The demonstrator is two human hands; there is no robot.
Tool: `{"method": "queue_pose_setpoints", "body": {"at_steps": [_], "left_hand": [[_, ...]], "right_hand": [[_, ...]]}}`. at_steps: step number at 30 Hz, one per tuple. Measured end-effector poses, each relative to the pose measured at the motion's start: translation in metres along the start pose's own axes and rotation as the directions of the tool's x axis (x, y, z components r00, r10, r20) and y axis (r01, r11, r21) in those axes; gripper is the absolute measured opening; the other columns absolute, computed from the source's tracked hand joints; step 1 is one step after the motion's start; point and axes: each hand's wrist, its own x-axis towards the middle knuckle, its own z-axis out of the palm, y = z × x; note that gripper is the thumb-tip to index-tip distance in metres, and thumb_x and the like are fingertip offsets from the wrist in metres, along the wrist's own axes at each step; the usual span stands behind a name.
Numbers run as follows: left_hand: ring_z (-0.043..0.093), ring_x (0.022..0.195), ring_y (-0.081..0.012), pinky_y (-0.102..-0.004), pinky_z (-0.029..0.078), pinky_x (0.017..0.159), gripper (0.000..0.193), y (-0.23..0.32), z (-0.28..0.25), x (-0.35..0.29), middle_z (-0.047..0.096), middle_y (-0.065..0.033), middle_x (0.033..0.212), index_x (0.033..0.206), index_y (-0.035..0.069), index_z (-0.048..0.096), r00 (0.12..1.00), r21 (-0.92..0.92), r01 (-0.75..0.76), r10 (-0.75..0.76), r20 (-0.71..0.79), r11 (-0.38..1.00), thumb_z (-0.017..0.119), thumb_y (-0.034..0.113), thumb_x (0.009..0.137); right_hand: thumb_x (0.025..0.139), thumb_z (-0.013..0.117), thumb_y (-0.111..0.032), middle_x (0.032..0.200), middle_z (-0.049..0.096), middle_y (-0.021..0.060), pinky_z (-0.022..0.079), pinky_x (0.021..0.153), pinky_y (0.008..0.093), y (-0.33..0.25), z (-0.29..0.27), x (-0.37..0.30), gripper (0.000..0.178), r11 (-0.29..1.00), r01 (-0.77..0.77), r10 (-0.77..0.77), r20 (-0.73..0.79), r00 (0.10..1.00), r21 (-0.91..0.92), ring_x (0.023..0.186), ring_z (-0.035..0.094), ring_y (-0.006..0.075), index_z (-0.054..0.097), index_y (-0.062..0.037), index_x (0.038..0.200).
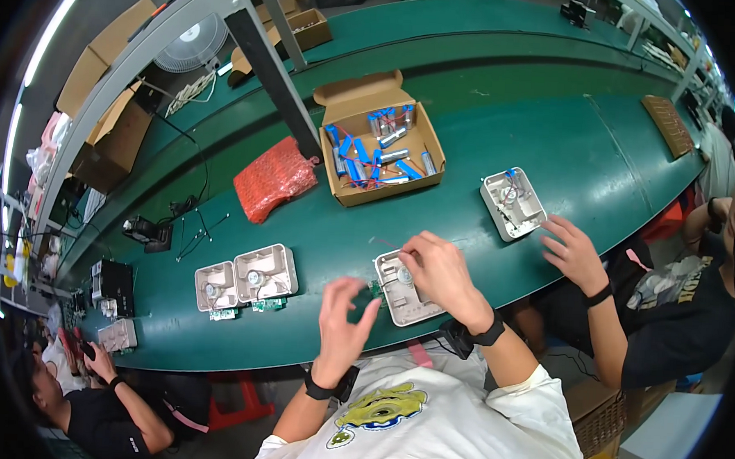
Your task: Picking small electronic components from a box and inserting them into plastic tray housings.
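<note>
In front of me a white plastic housing lies open on the green bench, with a round speaker-like part inside. My right hand is over its far side, thumb and fingertips pinched on a thin red wire that sticks out to the left. My left hand hovers left of the housing, fingers spread and holding nothing. Between that hand and the housing a small green circuit board shows in part. Two more open housings sit side by side to the left, with green boards at their near edges.
A cardboard box of blue battery cells with red wires stands beyond the housing. Left of it are red bubble wrap and a metal post. At right a co-worker's hand is beside another housing. Another person works far left.
</note>
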Motion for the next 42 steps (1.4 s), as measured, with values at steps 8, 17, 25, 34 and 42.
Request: {"method": "queue_pose_setpoints", "body": {"at_steps": [8, 17, 25, 34, 42], "left_hand": [[0.066, 0.086, -0.0132, -0.0276, 0.055, 0.073, 0.041, -0.037, 0.02, 0.003, 0.07, -0.0087, 0.103, 0.12, -0.001, 0.065, 0.901, -0.331, 0.426, -0.362, 0.24, 0.842, 0.086, 0.007, 0.086], [0.065, 0.085, -0.0086, -0.0223, 0.052, 0.073, 0.027, -0.03, 0.022, 0.014, 0.069, -0.003, 0.096, 0.11, -0.002, 0.063, 0.868, -0.365, 0.489, -0.401, 0.293, 0.792, 0.081, -0.001, 0.09], [0.065, 0.085, -0.0098, -0.0249, 0.054, 0.076, 0.025, -0.03, 0.025, 0.01, 0.068, -0.0045, 0.098, 0.109, -0.002, 0.065, 0.863, -0.407, 0.502, -0.414, 0.289, 0.763, 0.08, 0.001, 0.09], [0.066, 0.09, -0.009, -0.0218, 0.053, 0.077, 0.024, -0.034, 0.025, 0.005, 0.069, -0.0064, 0.104, 0.117, -0.004, 0.064, 0.862, -0.508, 0.506, -0.428, 0.271, 0.697, 0.074, -0.003, 0.095], [0.066, 0.096, -0.0098, -0.0232, 0.054, 0.079, 0.021, -0.026, 0.032, -0.002, 0.067, -0.0063, 0.107, 0.115, -0.003, 0.066, 0.882, -0.462, 0.467, -0.438, 0.175, 0.754, 0.072, -0.004, 0.096]], "right_hand": [[0.103, 0.065, -0.006, 0.097, 0.078, 0.0136, 0.056, 0.059, 0.0271, -0.013, -0.028, -0.011, 0.014, 0.672, -0.221, 0.255, 0.059, 0.965, 0.707, 0.072, 0.071, 0.0126, 0.073, 0.0057, 0.103], [0.106, 0.06, -0.005, 0.098, 0.077, 0.0174, 0.059, 0.062, 0.0266, 0.0, -0.036, -0.015, 0.019, 0.378, -0.183, 0.262, 0.085, 0.961, 0.907, 0.075, 0.072, 0.0149, 0.068, 0.0071, 0.118], [0.107, 0.06, -0.007, 0.099, 0.076, 0.0162, 0.06, 0.064, 0.0272, 0.003, -0.038, -0.02, 0.022, 0.308, -0.233, 0.248, 0.159, 0.956, 0.922, 0.077, 0.071, 0.0145, 0.069, 0.0075, 0.12], [0.105, 0.062, -0.005, 0.096, 0.075, 0.0109, 0.058, 0.062, 0.0261, 0.0, -0.035, -0.023, 0.024, 0.425, -0.306, 0.243, 0.218, 0.945, 0.852, 0.074, 0.069, 0.0119, 0.07, 0.0058, 0.125], [0.1, 0.063, -0.001, 0.082, 0.072, 0.0146, 0.056, 0.063, 0.0352, -0.022, -0.007, -0.031, 0.013, 0.928, -0.11, 0.094, 0.06, 0.994, 0.356, 0.066, 0.07, 0.0272, 0.067, 0.0057, 0.111]]}}
